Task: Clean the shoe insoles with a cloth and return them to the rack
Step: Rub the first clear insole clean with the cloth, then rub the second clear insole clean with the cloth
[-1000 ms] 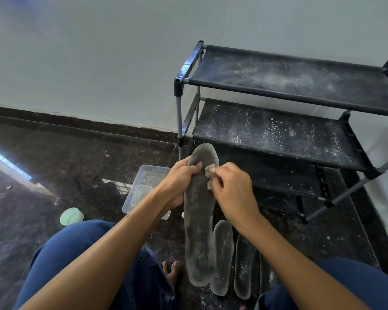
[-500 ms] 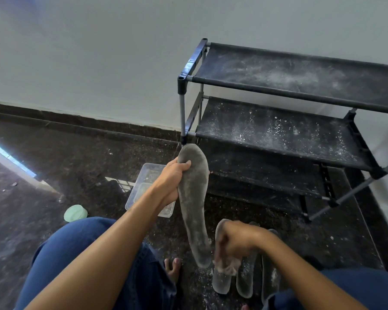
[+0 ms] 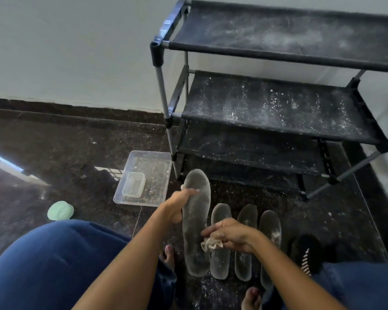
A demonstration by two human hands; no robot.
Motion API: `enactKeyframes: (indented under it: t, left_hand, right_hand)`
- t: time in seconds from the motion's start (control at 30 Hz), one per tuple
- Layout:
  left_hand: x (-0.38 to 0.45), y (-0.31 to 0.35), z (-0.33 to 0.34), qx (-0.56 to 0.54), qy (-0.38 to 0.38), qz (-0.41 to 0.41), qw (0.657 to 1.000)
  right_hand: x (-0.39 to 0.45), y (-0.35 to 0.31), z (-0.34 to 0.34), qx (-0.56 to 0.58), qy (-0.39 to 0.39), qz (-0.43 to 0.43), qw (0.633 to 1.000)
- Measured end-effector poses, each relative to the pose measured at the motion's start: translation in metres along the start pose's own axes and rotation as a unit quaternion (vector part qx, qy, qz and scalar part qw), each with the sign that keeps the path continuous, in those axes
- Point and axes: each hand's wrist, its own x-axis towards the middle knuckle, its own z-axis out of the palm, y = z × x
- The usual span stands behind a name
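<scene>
At frame centre, the left hand (image 3: 177,203) grips a dusty insole (image 3: 196,222) by its upper edge. The right hand (image 3: 230,234) pinches a crumpled cloth (image 3: 211,243) against its lower half.

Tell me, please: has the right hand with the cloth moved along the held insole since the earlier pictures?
Yes. The right hand with the cloth went from the held insole's top end, beside the left hand, down towards its lower end, level with the insoles on the floor.

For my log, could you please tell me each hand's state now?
Left hand: gripping the insole.
Right hand: pinching the cloth.
</scene>
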Motion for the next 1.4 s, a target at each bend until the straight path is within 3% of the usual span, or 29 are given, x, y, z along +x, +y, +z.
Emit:
enactKeyframes:
  t: [0.23, 0.37, 0.63, 0.9, 1.13, 1.23, 1.33, 1.4]
  left_hand:
    - [0.046, -0.086, -0.003, 0.116, 0.044, -0.166, 0.978]
    - [0.066, -0.115, -0.007, 0.169, 0.098, -0.190, 0.962]
    - [0.108, -0.145, -0.006, 0.187, 0.123, -0.131, 0.966]
    - [0.132, -0.142, -0.003, 0.228, 0.149, -0.094, 0.958]
    - [0.131, -0.142, 0.005, 0.336, 0.182, -0.118, 0.916]
    - [0.118, -0.143, 0.018, 0.398, 0.228, -0.062, 0.886]
    - [0.111, -0.147, 0.039, 0.396, 0.190, 0.044, 0.897]
    - [0.111, -0.151, 0.054, 0.390, 0.130, 0.050, 0.910]
  right_hand:
    - [0.069, 0.051, 0.010, -0.032, 0.120, 0.069, 0.990]
    - [0.093, 0.075, 0.014, -0.002, 0.145, 0.096, 0.985]
    - [0.115, 0.102, 0.001, 0.042, 0.251, 0.105, 0.961]
    - [0.124, 0.126, -0.011, 0.023, 0.300, 0.137, 0.944]
    - [0.130, 0.132, -0.023, 0.044, 0.359, 0.138, 0.922]
    - [0.133, 0.134, -0.029, 0.069, 0.404, 0.137, 0.902]
    - [0.133, 0.135, -0.033, 0.082, 0.418, 0.146, 0.893]
    - [0.135, 0.136, -0.034, 0.078, 0.411, 0.152, 0.896]
